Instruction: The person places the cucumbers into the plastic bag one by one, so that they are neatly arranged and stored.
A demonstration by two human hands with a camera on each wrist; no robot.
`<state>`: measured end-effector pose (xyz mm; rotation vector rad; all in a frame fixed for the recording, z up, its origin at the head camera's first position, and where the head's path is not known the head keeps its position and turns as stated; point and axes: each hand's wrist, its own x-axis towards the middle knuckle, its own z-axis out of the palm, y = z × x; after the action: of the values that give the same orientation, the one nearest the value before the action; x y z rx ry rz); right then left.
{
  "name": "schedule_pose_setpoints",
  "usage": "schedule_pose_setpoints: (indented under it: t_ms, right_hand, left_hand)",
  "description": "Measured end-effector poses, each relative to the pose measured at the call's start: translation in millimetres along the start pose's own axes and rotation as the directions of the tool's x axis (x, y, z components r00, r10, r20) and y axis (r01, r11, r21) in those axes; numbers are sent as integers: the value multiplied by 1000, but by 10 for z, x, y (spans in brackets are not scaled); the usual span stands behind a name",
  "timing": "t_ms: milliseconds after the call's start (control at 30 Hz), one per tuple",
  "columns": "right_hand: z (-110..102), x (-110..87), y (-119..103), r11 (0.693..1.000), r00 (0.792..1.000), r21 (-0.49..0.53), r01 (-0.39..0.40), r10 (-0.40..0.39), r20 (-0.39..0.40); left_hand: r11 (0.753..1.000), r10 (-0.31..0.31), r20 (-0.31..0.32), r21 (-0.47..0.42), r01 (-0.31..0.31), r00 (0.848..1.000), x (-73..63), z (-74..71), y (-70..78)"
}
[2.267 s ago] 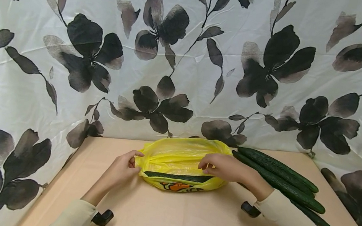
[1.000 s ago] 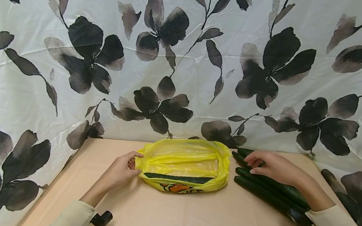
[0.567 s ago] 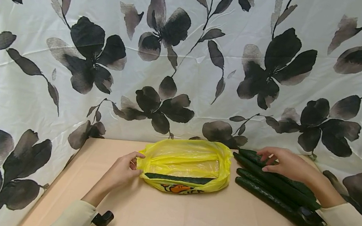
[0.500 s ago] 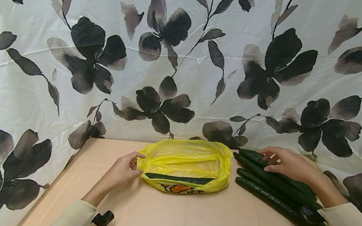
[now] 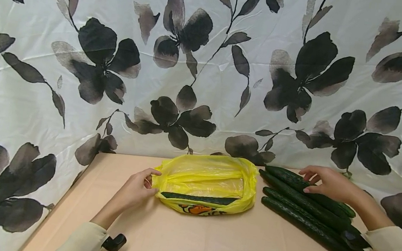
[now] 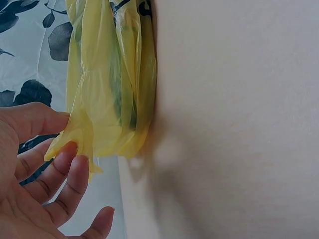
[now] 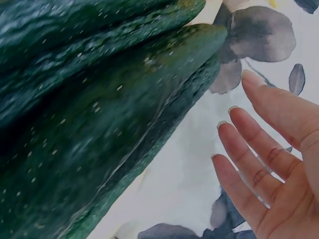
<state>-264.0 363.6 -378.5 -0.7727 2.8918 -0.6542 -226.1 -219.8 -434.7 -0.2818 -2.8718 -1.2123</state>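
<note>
A yellow plastic bag (image 5: pixel 198 170) lies on its side with its open mouth facing me. Inside, one dark green cucumber (image 5: pixel 198 198) shows along the lower edge. My left hand (image 5: pixel 136 187) pinches the bag's left end between thumb and fingertips, which the left wrist view shows on a gathered corner (image 6: pixel 82 134). To the right of the bag, several long cucumbers (image 5: pixel 309 231) lie side by side in a loose pile. My right hand (image 5: pixel 336 188) hovers over their back edge with nothing in it. In the right wrist view its fingers (image 7: pixel 249 169) are extended, apart from the cucumbers.
A peach-coloured cover (image 5: pixel 203 246) lies over the table. Behind it hangs a white cloth (image 5: pixel 229 91) with dark flower prints. A black wrist device (image 5: pixel 114 243) sits at the left cuff.
My right hand has gone from above the bag to the cucumbers and then drifted farther right. The pile has spread out toward the front. The left hand stays on the bag.
</note>
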Motion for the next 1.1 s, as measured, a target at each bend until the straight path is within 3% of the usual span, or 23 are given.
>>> schedule_pose_setpoints:
  t_ms: [267, 533, 1100]
  right_hand:
    - [20, -28, 180, 999, 1000, 42, -11, 10, 24]
    - [145, -57, 254, 999, 1000, -31, -14, 14, 10]
    - [242, -151, 171, 983, 988, 181, -37, 8, 156]
  left_hand:
    - [1000, -2, -1, 1, 2, 1000, 1, 6, 17]
    - [1000, -7, -8, 3, 7, 1000, 5, 16, -2]
    - [1000, 14, -9, 6, -14, 1000, -4, 8, -11]
